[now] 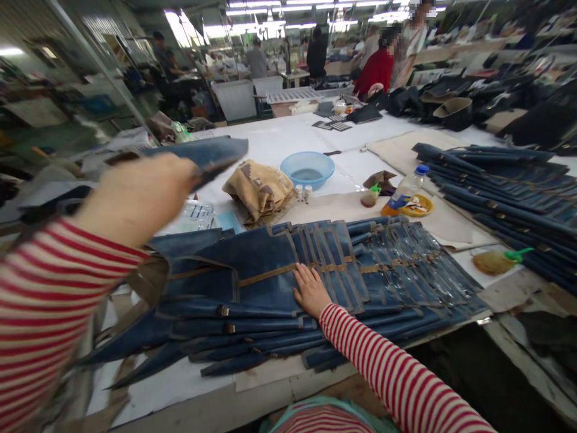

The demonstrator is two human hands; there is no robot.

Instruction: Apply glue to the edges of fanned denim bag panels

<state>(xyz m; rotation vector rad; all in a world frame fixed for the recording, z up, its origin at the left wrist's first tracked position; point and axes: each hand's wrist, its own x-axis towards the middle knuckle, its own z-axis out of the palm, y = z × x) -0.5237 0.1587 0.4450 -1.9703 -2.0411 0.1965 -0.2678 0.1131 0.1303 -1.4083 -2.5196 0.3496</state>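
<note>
Striped left sleeve nearest; left hand, blurred, looks closed on a raised blue piece left of the basin. Right hand lies flat, gripping nothing, on blue panels in front of the basin. Hands well apart. Judged part-way: overlapping row laid out front-right of basin, one piece up in hand; how many left, can't tell.

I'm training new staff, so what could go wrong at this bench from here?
The overlapping blue panels under the right hand could slide out of line if pushed sideways. The green-tipped bottle, lying near their right end, might leak. The blue piece in the left hand could perhaps catch the tan cloth bundle.
</note>
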